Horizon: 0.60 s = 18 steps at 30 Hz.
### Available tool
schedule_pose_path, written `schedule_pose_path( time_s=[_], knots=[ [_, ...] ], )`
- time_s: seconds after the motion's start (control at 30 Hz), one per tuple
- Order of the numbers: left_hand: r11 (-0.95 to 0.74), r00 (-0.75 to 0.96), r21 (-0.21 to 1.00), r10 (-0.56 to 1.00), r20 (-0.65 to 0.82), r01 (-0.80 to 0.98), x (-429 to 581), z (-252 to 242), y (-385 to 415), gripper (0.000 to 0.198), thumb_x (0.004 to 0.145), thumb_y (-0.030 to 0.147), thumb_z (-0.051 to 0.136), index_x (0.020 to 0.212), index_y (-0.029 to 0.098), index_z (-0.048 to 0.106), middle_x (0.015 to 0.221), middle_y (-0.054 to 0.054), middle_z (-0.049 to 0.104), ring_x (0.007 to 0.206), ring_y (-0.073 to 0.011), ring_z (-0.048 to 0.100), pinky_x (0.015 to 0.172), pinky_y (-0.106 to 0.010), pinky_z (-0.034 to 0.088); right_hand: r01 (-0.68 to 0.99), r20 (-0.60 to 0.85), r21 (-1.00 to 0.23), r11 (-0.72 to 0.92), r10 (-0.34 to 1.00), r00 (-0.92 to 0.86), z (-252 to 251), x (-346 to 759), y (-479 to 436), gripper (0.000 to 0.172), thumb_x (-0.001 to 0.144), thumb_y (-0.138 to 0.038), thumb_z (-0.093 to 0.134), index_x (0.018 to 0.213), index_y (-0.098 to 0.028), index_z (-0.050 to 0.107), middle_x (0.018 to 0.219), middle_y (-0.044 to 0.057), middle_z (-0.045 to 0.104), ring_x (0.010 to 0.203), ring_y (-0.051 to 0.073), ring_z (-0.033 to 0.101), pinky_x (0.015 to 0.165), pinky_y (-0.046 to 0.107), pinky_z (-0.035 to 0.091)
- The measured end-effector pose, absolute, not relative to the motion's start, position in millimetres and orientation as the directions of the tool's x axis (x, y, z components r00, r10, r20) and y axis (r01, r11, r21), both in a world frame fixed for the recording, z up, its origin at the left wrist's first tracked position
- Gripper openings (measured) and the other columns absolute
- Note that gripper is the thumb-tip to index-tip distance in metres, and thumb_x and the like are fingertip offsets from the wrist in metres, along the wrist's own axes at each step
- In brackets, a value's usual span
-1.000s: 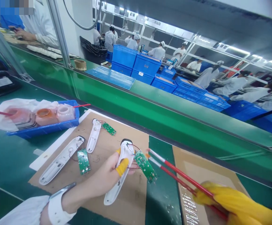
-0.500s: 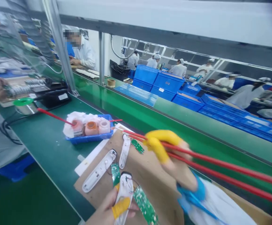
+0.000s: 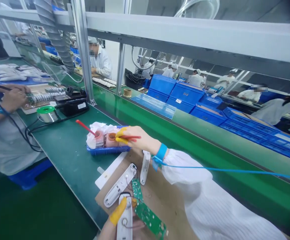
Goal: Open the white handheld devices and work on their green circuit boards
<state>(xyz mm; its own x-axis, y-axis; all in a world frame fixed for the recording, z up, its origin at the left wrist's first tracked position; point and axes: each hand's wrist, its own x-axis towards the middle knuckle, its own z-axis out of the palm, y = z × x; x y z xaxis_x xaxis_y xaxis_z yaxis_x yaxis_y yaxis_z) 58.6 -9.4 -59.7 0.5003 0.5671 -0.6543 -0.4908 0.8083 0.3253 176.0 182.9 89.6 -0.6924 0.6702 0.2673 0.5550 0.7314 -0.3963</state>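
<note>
Shell: white plastic shell (image 3: 124,223) on the cardboard sheet (image 3: 165,200), wired to a green circuit board (image 3: 150,218).
Left hand (image 3: 112,228): closed around the shell, yellow finger cot on top.
Right hand (image 3: 140,138): pinching red tweezers (image 3: 132,137), fingers closed, just beside an orange pot (image 3: 111,140).
Beyond: blue tray (image 3: 107,150) holding the pot and tissue (image 3: 92,140).
</note>
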Motion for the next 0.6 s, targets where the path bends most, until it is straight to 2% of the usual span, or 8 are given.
schedule_pose_path(
  time_s=[0.1, 0.17, 0.23, 0.27, 0.33, 0.4, 0.5, 0.6],
  knots=[
    [0.705, 0.324, 0.432, 0.668, -0.67, -0.562, 65, -35, -9, 0.051, 0.059, 0.049, 0.08, 0.096, 0.021, 0.06, 0.084, -0.004, 0.073, 0.081, -0.0251, 0.071, 0.064, -0.032, 0.055, 0.576, 0.218, -0.488, 0.656, 0.73, -0.647, 85, 200, 156, 0.019, 0.082, -0.02, 0.064, 0.101, -0.023, 0.066, 0.117, 0.006, 0.063, 0.103, 0.02, 0.06, 0.093, 0.034, 0.045],
    [0.656, 0.265, 0.512, 0.723, -0.639, -0.555, 68, -20, -8, 0.053, 0.06, 0.047, 0.08, 0.1, 0.02, 0.059, 0.086, -0.004, 0.074, 0.079, -0.0235, 0.071, 0.064, -0.031, 0.055, 0.631, 0.197, -0.567, 0.53, 0.83, -0.521, 77, 224, 124, 0.026, 0.082, -0.025, 0.064, 0.108, -0.019, 0.062, 0.118, 0.012, 0.062, 0.101, 0.024, 0.06, 0.092, 0.041, 0.047],
    [0.633, 0.276, 0.589, 0.763, -0.584, -0.502, 71, -9, -8, 0.049, 0.066, 0.05, 0.074, 0.101, 0.018, 0.059, 0.08, -0.005, 0.074, 0.069, -0.0205, 0.069, 0.063, -0.03, 0.054, 0.654, 0.133, -0.667, 0.357, 0.921, -0.367, 67, 246, 81, 0.03, 0.09, -0.039, 0.054, 0.106, -0.016, 0.061, 0.104, 0.013, 0.066, 0.085, 0.022, 0.064, 0.075, 0.039, 0.054],
    [0.615, 0.295, 0.63, 0.785, -0.545, -0.474, 73, -6, -8, 0.048, 0.069, 0.052, 0.071, 0.101, 0.018, 0.06, 0.076, -0.005, 0.074, 0.064, -0.0189, 0.067, 0.062, -0.029, 0.052, 0.635, 0.061, -0.723, 0.272, 0.941, -0.334, 60, 255, 58, 0.036, 0.094, -0.046, 0.044, 0.098, -0.016, 0.063, 0.087, 0.009, 0.068, 0.067, 0.017, 0.064, 0.059, 0.031, 0.054],
    [0.566, 0.338, 0.704, 0.824, -0.456, -0.429, 79, -1, -8, 0.048, 0.069, 0.056, 0.07, 0.097, 0.018, 0.06, 0.071, -0.003, 0.071, 0.057, -0.0162, 0.062, 0.057, -0.028, 0.048, 0.566, -0.104, -0.814, 0.129, 0.927, -0.361, 46, 266, 14, 0.059, 0.095, -0.059, 0.028, 0.078, -0.016, 0.064, 0.058, 0.002, 0.063, 0.037, 0.009, 0.048, 0.033, 0.019, 0.038],
    [0.51, 0.371, 0.764, 0.849, -0.376, -0.395, 87, 2, -8, 0.047, 0.069, 0.059, 0.069, 0.093, 0.02, 0.06, 0.069, 0.0, 0.067, 0.058, -0.0146, 0.057, 0.057, -0.027, 0.046, 0.419, -0.264, -0.902, -0.106, 0.903, -0.338, 34, 270, -20, 0.064, 0.091, -0.067, 0.03, 0.079, -0.015, 0.066, 0.055, 0.001, 0.062, 0.03, 0.005, 0.036, 0.028, 0.016, 0.027],
    [0.468, 0.396, 0.823, 0.856, -0.332, -0.322, 101, 5, -9, 0.041, 0.071, 0.057, 0.069, 0.09, 0.021, 0.059, 0.067, 0.002, 0.06, 0.059, -0.0132, 0.052, 0.058, -0.026, 0.043, -0.011, -0.467, -0.876, -0.482, 0.855, -0.227, 22, 272, -46, 0.055, 0.075, -0.07, 0.058, 0.086, -0.017, 0.066, 0.066, 0.003, 0.065, 0.037, 0.004, 0.037, 0.033, 0.014, 0.028],
    [0.434, 0.388, 0.861, 0.866, -0.317, -0.266, 113, 4, -10, 0.035, 0.077, 0.053, 0.064, 0.093, 0.023, 0.056, 0.068, 0.002, 0.056, 0.061, -0.0143, 0.05, 0.059, -0.027, 0.043, -0.213, -0.506, -0.816, -0.537, 0.842, -0.186, 20, 276, -52, 0.056, 0.066, -0.068, 0.07, 0.089, -0.017, 0.063, 0.069, 0.002, 0.065, 0.04, 0.004, 0.041, 0.035, 0.014, 0.03]
  ],
)
